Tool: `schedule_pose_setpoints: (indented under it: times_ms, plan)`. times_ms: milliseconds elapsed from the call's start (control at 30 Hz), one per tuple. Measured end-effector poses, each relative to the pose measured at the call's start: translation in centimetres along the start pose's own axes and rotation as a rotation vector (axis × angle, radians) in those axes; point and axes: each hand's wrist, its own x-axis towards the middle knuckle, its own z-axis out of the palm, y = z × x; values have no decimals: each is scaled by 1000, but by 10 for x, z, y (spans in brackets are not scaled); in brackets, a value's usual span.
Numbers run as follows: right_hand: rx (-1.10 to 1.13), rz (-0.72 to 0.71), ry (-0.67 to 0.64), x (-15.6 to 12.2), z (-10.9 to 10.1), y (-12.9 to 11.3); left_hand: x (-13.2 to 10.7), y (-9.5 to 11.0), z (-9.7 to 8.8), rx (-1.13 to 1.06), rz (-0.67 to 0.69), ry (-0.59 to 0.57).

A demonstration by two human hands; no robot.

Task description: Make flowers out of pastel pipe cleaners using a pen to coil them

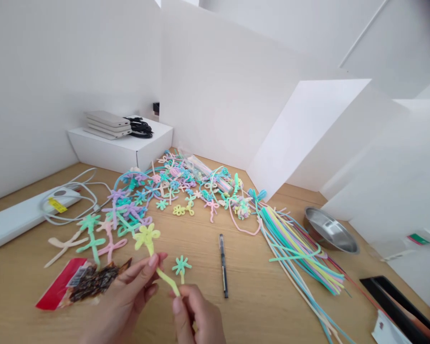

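A yellow pipe-cleaner flower (147,237) with a long stem is held over the wooden table (251,286). My left hand (129,296) pinches the stem just below the bloom. My right hand (197,315) pinches the stem's lower end. A small teal pipe-cleaner flower (181,265) lies right behind the stem. Beyond it sits a pile of finished pastel flowers (165,191).
A black pen (223,265) lies right of my hands. Straight pipe cleaners (297,243) fan out at right, beside a steel bowl (329,229). A red snack packet (75,283) lies at left, with a white power strip (17,217) and cables. A white box (122,145) stands behind.
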Motion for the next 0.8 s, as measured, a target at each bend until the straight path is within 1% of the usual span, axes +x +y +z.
schedule_pose_setpoints:
  times_ms: [100, 167, 233, 300, 400, 500, 567, 667, 733, 800]
  plan:
    - [164, 104, 8, 2, -2, 2, -3, -5, 4, 32, -31, -73]
    - [237, 133, -6, 4, -7, 2, -6, -7, 5, 83, -54, -153]
    - [246, 131, -32, 7, -12, 0, -7, -9, 5, 158, -59, -204]
    - [207, 78, -51, 9, -17, -2, -7, -11, 4, 242, -15, -222]
    - [145, -20, -39, 9, -22, -2, -5, -12, 2, 320, 77, -204]
    - [120, -20, -9, 8, -26, -1, -5, -10, 1, 381, 152, -170]
    - [75, -46, 7, 8, -27, 0, -6, -7, 0, 464, 218, -150]
    - [-26, -199, 28, 9, -28, 1, -6, -4, 1, 567, 302, -152]
    - [-75, -322, 36, 11, -27, 2, -5, -7, 1, 599, 321, -200]
    - [-93, -412, 31, 12, -26, 3, -2, -13, 1, 605, 324, -266]
